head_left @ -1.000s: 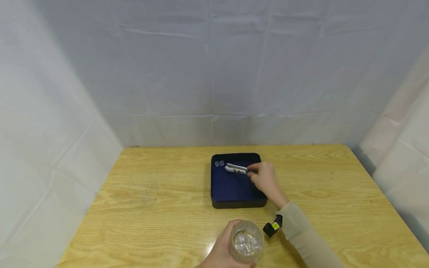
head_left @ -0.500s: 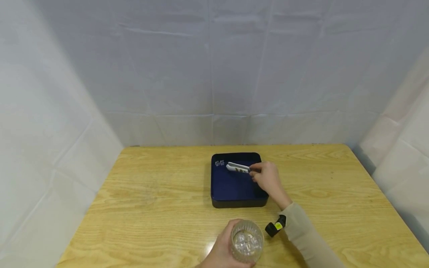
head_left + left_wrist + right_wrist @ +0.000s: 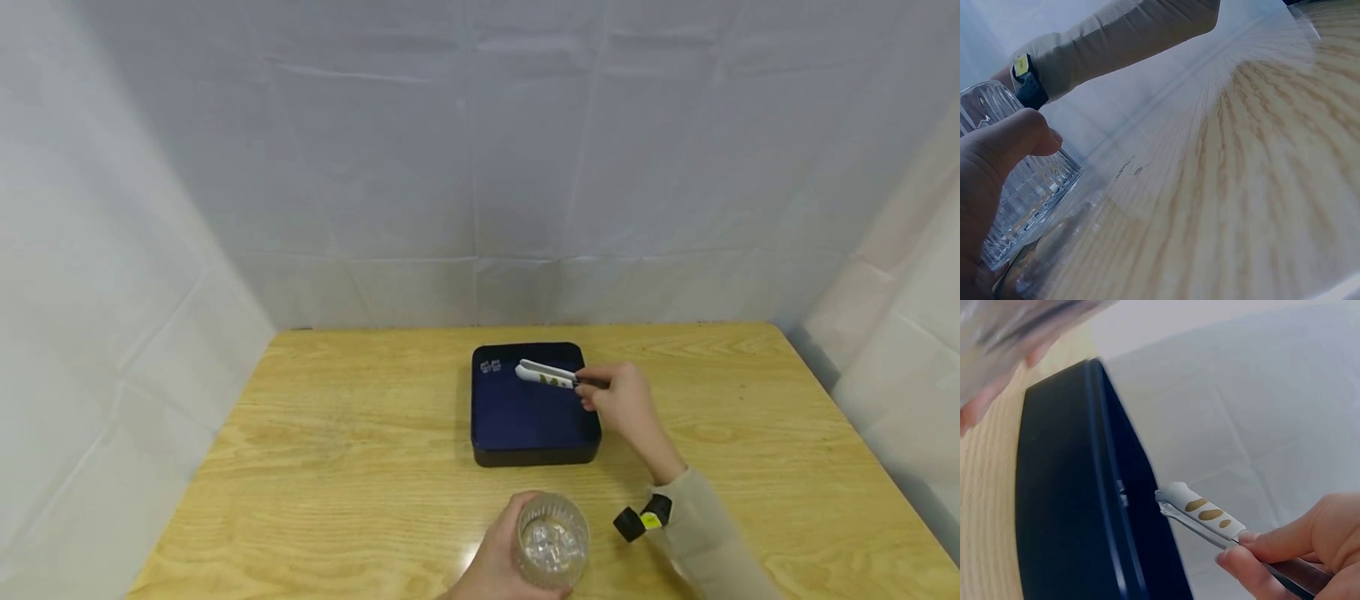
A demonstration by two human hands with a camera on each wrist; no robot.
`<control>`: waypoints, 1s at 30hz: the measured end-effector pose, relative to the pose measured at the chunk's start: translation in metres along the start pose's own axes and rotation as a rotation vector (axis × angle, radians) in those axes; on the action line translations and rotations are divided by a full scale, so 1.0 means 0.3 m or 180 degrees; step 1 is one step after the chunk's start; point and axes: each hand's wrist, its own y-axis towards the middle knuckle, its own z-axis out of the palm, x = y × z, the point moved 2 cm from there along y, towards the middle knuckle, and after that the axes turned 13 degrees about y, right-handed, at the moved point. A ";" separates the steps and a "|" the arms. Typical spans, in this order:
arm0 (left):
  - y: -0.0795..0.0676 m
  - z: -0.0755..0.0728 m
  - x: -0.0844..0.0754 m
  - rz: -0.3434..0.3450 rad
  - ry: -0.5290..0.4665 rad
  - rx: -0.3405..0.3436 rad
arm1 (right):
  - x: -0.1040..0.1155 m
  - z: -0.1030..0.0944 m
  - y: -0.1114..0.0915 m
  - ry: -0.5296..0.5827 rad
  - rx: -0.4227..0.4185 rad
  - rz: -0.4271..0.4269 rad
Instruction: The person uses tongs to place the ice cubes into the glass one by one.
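Observation:
My left hand (image 3: 495, 554) grips a clear ribbed glass (image 3: 564, 505) near the table's front, thumb curled over its side in the left wrist view. Several clear cubes (image 3: 553, 547) lie in the glass. Between thumb and fingers, my right hand (image 3: 624, 400) pinches a pair of tongs (image 3: 546, 375) with patterned white ends and a dark handle. Their tips (image 3: 1163, 499) are close together over a dark blue square box (image 3: 528, 421); I cannot tell whether they hold a cube. A few small clear cubes (image 3: 491, 366) sit in the box's far left corner.
The wooden table (image 3: 337, 433) carries the box near its middle. White sheets (image 3: 480, 167) hang behind it and along both sides. A black wrist camera (image 3: 633, 522) on the right sleeve juts out to the right of the glass.
My right hand and the tongs have moved to the right, away from the cubes in the box's corner. The left hand and the glass have stayed in place.

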 end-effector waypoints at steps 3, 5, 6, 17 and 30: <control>-0.001 0.002 0.004 0.0022 -0.0036 0.0014 | 0.023 -0.020 -0.024 0.0135 0.0058 0.0046; -0.003 0.002 0.006 0.0087 -0.0021 0.0003 | 0.038 -0.032 -0.043 0.0197 0.0103 0.0090; -0.003 0.002 0.006 0.0120 -0.0016 -0.0001 | 0.046 -0.037 -0.052 0.0211 0.0123 0.0100; -0.003 0.000 0.002 0.0105 -0.0004 0.0004 | 0.150 -0.086 -0.149 0.0249 0.0232 -0.0122; -0.011 0.000 0.000 0.0092 -0.0022 -0.0005 | 0.215 -0.150 -0.299 0.0342 0.0496 0.0088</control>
